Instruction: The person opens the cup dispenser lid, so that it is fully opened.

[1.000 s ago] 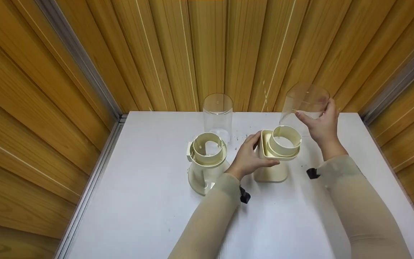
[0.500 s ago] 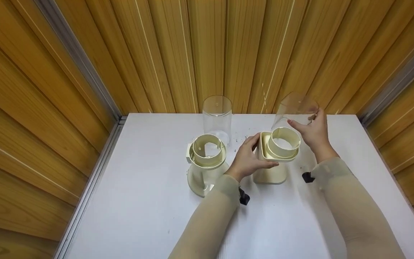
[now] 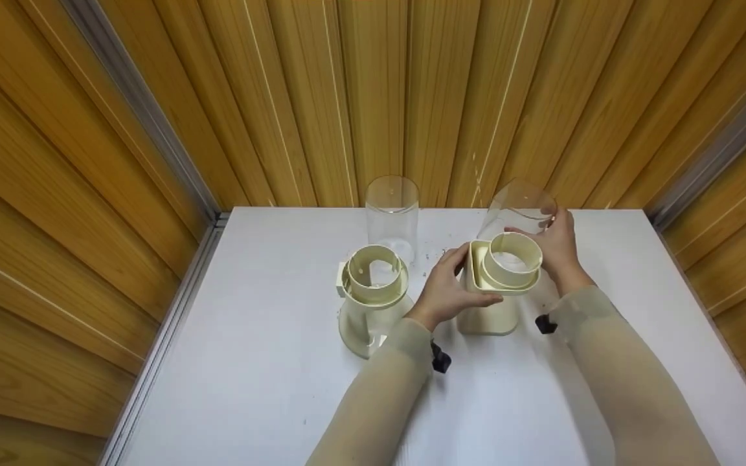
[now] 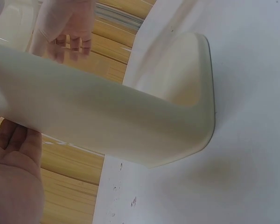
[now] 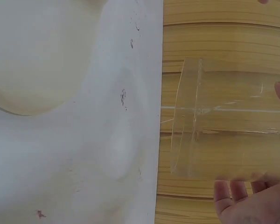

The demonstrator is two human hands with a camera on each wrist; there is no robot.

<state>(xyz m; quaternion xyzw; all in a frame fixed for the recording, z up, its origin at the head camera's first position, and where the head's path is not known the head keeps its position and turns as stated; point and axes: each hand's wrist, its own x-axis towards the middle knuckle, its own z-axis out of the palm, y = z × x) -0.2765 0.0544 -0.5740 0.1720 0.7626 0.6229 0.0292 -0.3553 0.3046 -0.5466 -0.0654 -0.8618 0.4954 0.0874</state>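
Observation:
My left hand (image 3: 444, 290) grips the upper part of a cream stand (image 3: 486, 318), whose squared head carries a round ring (image 3: 514, 260). In the left wrist view the stand's tall body (image 4: 98, 109) rises from a flat foot on the table. My right hand (image 3: 555, 244) holds a clear plastic cylinder (image 5: 228, 121) by its side, just behind the ring. The cylinder is tilted and off the table. Part of the right hand is hidden behind the ring in the head view.
Left of the held stand is a second cream stand (image 3: 368, 323) with a round base and its own ring (image 3: 373, 275). A second clear cylinder (image 3: 392, 210) stands upright behind it. Wood-patterned walls (image 3: 373, 97) border the white table (image 3: 250, 356).
My right hand has moved left and toward me with the clear cylinder, bringing it close behind the ring. The left hand keeps its grip on the stand.

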